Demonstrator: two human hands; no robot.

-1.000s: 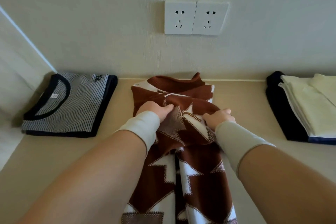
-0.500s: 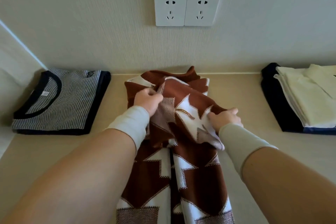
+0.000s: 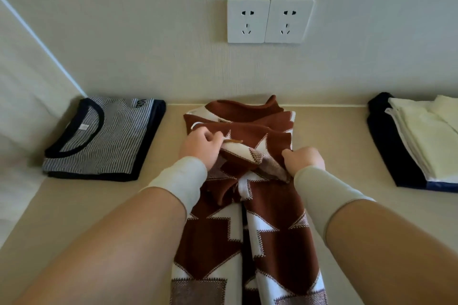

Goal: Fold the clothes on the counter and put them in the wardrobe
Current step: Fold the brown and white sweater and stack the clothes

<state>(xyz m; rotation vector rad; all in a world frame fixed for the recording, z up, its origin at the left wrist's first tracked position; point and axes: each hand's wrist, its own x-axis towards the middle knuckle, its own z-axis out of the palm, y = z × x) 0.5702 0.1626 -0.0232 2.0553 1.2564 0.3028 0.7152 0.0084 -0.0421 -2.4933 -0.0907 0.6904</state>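
Note:
A brown and white patterned knit garment (image 3: 275, 238) lies lengthwise on the beige counter (image 3: 86, 208), its far end against the wall and its near end running out of view at the bottom. My left hand (image 3: 200, 148) grips the left edge of a folded-over flap of that garment. My right hand (image 3: 303, 160) grips the right edge of the same flap, fingers curled into the cloth. Both wrists wear pale sleeves.
A folded striped shirt with dark trim (image 3: 101, 138) lies at the back left of the counter. At the right sits a stack of folded clothes (image 3: 421, 141), cream on dark navy. Two wall sockets (image 3: 270, 21) are above. A white wall corner closes the left side.
Both hands have carried the gripped flap farther toward the wall and lowered it onto the garment's far end. The flap lies flatter now. My head has tilted slightly.

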